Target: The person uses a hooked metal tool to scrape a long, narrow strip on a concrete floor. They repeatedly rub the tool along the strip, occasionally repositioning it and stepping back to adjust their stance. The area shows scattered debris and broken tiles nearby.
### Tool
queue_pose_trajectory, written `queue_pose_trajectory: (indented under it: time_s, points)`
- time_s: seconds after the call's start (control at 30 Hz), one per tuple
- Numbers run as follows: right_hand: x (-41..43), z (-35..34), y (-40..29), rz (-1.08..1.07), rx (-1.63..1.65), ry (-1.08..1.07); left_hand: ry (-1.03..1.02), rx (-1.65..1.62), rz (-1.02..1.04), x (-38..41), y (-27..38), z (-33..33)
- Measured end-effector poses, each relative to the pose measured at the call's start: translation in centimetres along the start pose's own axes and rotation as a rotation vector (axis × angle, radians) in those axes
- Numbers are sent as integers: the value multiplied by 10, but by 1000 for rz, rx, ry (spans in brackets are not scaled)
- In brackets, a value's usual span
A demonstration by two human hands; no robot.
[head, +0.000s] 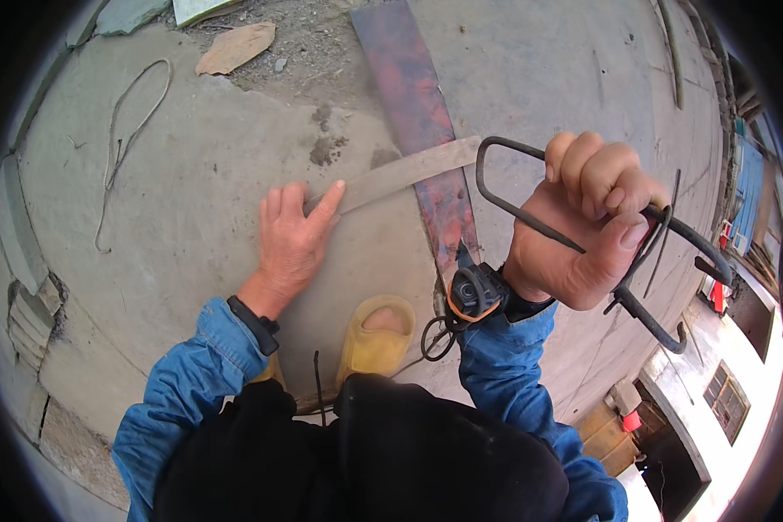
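Note:
My left hand (293, 238) is at the near end of a flat, thin wooden strip (408, 171), with the index finger lying over it. The strip slants up to the right, across a long plank with worn red and blue paint (411, 85). High on the right, my right hand (590, 222) is closed around a frame of bent black metal rod (506, 203). One rounded loop of the frame sticks out left, by the strip's far end; whether they touch cannot be told. Hooked rod ends stick out beyond the hand to the lower right.
A thin rope (112, 160) lies looped on the concrete ground (202, 156). A flat tan stone (236, 48) is at the top, beside loose gravel. Yellow slippers (376, 339) are on my feet. A white building wall (682, 385) runs along the right, with a blue corrugated sheet (746, 189) farther up.

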State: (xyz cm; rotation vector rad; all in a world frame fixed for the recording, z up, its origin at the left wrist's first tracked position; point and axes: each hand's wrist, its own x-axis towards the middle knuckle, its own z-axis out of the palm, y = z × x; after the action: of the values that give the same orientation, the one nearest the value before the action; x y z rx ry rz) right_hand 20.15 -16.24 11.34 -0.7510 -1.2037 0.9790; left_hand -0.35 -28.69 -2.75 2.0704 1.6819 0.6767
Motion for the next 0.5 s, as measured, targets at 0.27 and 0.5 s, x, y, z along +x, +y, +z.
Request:
queue_pose_trajectory:
  time_s: [0.27,0.5]
  points:
    - [2,1,-2,-56,-21,-227,-2,-23,-33,5,-3,-4]
    - [-16,8,18,50,-19,-176,-49,34,-11,1,0,-1]
